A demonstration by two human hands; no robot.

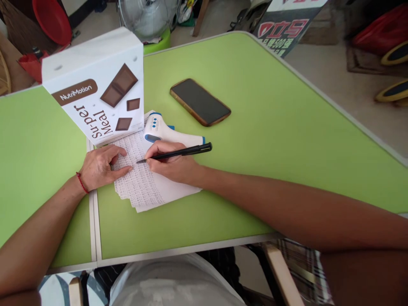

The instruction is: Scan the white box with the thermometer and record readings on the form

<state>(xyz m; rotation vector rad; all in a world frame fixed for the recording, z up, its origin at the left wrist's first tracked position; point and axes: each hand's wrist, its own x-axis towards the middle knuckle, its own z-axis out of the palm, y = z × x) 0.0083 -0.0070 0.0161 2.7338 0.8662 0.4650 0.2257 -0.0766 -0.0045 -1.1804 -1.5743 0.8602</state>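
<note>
Paper sheets (pixel 143 187), thin and matte, lie fanned with stepped edges on your smooth green tabletop (pixel 270 127), covered on the left by rows of small dark writing and plain white toward the right. Your right hand (pixel 174 166) is closed in a pinch on a slim, glossy black pen (pixel 183 152), its tapered tip at the written part; you cannot tell whether it touches. Your left hand (pixel 99 166) rests at the sheets' left edge, thumb and fingers spread apart, gripping nothing, with a red cord bracelet (pixel 82 182) around the wrist. Just beyond your right hand lies a rounded white plastic infrared thermometer (pixel 168 134) with blue trim. Past your left hand stands a crisp-edged white carton (pixel 111 102), and farther back lies a flat, dark-screened phone (pixel 200 102) in a brownish case.
</note>
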